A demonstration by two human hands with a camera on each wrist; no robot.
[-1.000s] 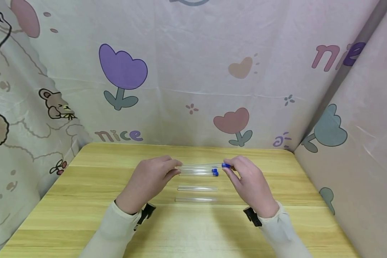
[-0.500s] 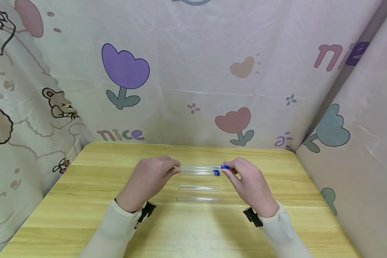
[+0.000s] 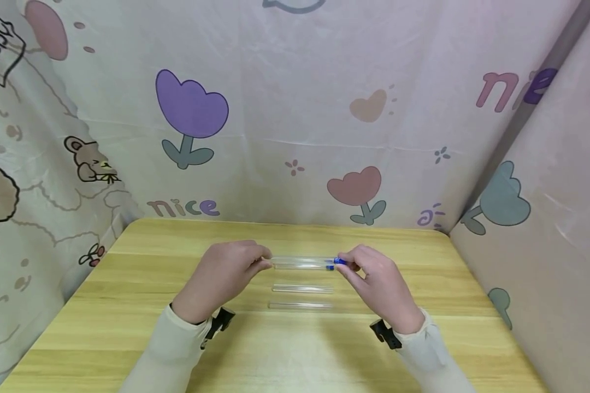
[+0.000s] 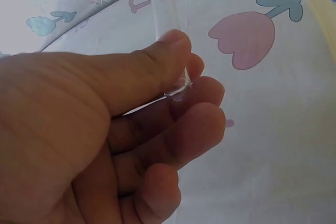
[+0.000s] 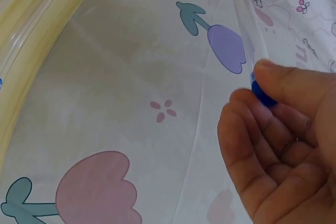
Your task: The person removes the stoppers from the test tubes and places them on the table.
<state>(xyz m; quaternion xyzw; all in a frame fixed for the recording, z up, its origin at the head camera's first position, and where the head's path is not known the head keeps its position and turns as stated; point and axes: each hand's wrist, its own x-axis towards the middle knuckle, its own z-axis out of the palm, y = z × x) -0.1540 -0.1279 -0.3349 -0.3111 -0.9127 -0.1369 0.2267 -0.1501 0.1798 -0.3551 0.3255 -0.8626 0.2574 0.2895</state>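
Note:
Both hands hold one clear test tube (image 5: 249,22) level between them. My left hand (image 3: 228,275) pinches its rounded end between thumb and fingers, as the left wrist view shows. At the other end, my right hand (image 3: 376,281) pinches the blue cap (image 5: 262,94), which sits on the tube's mouth. In the head view the held tube overlaps the capped tubes lying on the table, one with its blue cap (image 3: 330,267) just beside the right fingertips. Nearer the person lie two uncapped tubes, an upper one (image 3: 302,288) and a lower one (image 3: 300,305), parallel to each other.
The wooden table (image 3: 295,349) ends at a printed cloth backdrop (image 3: 275,109) at the back. More printed cloth (image 3: 555,262) hangs along the right side, and also on the left. A small black camera mount is strapped to each wrist.
Both hands have come slightly toward the person with the capped tube, which now overlaps the capped tubes on the table more closely. The two uncapped tubes have stayed put.

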